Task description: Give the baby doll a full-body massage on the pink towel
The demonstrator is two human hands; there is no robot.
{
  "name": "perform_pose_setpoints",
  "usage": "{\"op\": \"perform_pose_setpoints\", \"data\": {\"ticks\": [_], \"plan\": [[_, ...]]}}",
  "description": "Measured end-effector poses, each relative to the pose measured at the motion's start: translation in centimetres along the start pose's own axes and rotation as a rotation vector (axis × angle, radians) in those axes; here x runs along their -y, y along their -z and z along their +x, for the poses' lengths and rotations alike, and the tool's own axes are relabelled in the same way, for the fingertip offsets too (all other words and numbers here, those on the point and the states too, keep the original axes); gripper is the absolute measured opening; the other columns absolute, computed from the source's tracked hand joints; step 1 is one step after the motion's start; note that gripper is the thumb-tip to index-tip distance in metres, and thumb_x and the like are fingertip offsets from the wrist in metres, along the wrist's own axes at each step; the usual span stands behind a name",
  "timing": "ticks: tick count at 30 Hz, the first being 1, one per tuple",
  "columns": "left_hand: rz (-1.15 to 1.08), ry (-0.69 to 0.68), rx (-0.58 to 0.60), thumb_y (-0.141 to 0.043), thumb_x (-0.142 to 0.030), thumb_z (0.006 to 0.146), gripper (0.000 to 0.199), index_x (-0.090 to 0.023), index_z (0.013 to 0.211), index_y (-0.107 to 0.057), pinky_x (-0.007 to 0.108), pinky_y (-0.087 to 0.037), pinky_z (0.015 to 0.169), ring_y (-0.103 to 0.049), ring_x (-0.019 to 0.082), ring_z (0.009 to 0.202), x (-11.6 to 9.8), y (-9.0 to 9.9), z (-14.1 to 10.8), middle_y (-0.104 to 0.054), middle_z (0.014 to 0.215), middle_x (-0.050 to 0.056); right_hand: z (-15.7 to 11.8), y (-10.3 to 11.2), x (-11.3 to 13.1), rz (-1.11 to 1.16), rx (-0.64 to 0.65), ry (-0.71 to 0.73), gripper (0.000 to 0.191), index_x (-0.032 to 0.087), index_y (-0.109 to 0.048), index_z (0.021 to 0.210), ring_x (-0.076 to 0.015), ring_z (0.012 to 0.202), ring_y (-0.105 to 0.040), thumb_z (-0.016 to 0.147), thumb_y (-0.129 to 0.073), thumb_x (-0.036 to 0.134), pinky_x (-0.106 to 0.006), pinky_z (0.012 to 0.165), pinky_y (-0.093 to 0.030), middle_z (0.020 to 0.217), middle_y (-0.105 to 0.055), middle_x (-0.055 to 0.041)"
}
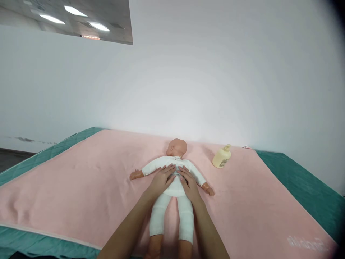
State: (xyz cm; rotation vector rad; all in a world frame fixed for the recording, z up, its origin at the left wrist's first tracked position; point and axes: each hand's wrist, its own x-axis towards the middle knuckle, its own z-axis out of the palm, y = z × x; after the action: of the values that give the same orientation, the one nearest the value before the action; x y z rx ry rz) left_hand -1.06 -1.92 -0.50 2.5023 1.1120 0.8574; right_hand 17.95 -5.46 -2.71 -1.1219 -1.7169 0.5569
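Note:
A baby doll [175,187] in a white long-sleeved top and white leggings lies face down on a pink blanket [94,180], its head turned to the left and its arms spread out. My left hand [163,178] rests flat on the left side of the doll's back, fingers stretched toward the middle. On the right side of the back lies my right hand [188,183], also flat with its fingers extended. The fingertips of both hands come close together near the spine. Neither hand grasps anything.
A pale yellow pump bottle [221,157] stands on the blanket to the right of the doll's head. Green quilted bedding [304,183] shows around the blanket's edges. Behind the bed rises a white wall [188,72], with a mirror-like panel [81,21] at upper left.

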Motion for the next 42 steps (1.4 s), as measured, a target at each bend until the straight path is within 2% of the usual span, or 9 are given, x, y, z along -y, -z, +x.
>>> {"op": "perform_pose_setpoints", "data": {"ticks": [8,14,18,21,24,33,42], "plan": [[-0.026,0.03,0.004,-0.04,-0.035,0.1,0.042,-0.019,0.135,-0.057,0.048,-0.032,0.118,-0.046,0.022,0.138,0.0,-0.2,-0.2,-0.055,0.143,0.008,0.0,-0.1,0.1,0.016,0.001,-0.021,0.036,0.027,-0.066,0.125,-0.0229,0.141,-0.043,0.097,-0.045,0.04,-0.049,0.12,-0.031,0.14,-0.059,-0.0041],[0.058,-0.052,-0.023,-0.043,-0.034,0.099,0.041,-0.019,0.134,-0.058,0.049,-0.034,0.116,-0.045,0.024,0.138,0.2,0.4,0.3,-0.058,0.14,0.008,0.6,0.4,0.3,0.094,0.007,-0.023,0.038,0.026,-0.066,0.125,-0.0237,0.142,-0.04,0.097,-0.047,0.043,-0.048,0.121,-0.03,0.139,-0.06,-0.0051],[0.101,-0.097,-0.051,-0.046,-0.031,0.097,0.037,-0.02,0.129,-0.061,0.051,-0.033,0.116,-0.051,0.025,0.132,0.3,0.7,1.5,-0.063,0.133,0.008,2.1,0.6,0.0,0.104,-0.017,0.004,0.038,0.025,-0.07,0.119,-0.0255,0.135,-0.049,0.095,-0.049,0.045,-0.046,0.117,-0.035,0.13,-0.065,-0.0072],[0.088,-0.11,-0.057,-0.046,-0.028,0.096,0.031,-0.02,0.119,-0.066,0.049,-0.041,0.11,-0.061,0.024,0.118,0.3,0.9,2.5,-0.069,0.123,0.008,3.1,0.5,-0.7,0.075,-0.024,0.031,0.036,0.024,-0.072,0.114,-0.025,0.122,-0.058,0.095,-0.049,0.044,-0.045,0.112,-0.041,0.123,-0.069,-0.0075],[0.049,-0.092,-0.06,-0.045,-0.026,0.096,0.029,-0.019,0.111,-0.069,0.045,-0.049,0.101,-0.064,0.025,0.11,0.2,0.8,2.8,-0.071,0.115,0.008,3.3,0.2,-1.3,0.063,-0.011,0.032,0.034,0.026,-0.072,0.113,-0.0234,0.118,-0.061,0.096,-0.048,0.042,-0.043,0.109,-0.044,0.12,-0.07,-0.0064],[-0.053,-0.007,-0.104,-0.044,-0.03,0.096,0.032,-0.024,0.113,-0.07,0.044,-0.049,0.103,-0.063,0.029,0.113,0.4,0.0,2.1,-0.071,0.117,0.008,2.9,0.0,-1.2,0.093,-0.019,-0.002,0.033,0.027,-0.072,0.111,-0.0235,0.117,-0.061,0.096,-0.047,0.042,-0.042,0.108,-0.044,0.119,-0.071,-0.0058],[-0.079,-0.07,-0.157,-0.046,-0.024,0.095,0.031,-0.018,0.116,-0.068,0.046,-0.048,0.105,-0.062,0.024,0.115,1.5,-0.8,2.1,-0.07,0.119,0.008,2.6,-0.2,-1.5,0.081,-0.032,0.026,0.031,0.028,-0.071,0.114,-0.0213,0.121,-0.059,0.096,-0.047,0.038,-0.041,0.111,-0.042,0.122,-0.069,-0.005]]}}
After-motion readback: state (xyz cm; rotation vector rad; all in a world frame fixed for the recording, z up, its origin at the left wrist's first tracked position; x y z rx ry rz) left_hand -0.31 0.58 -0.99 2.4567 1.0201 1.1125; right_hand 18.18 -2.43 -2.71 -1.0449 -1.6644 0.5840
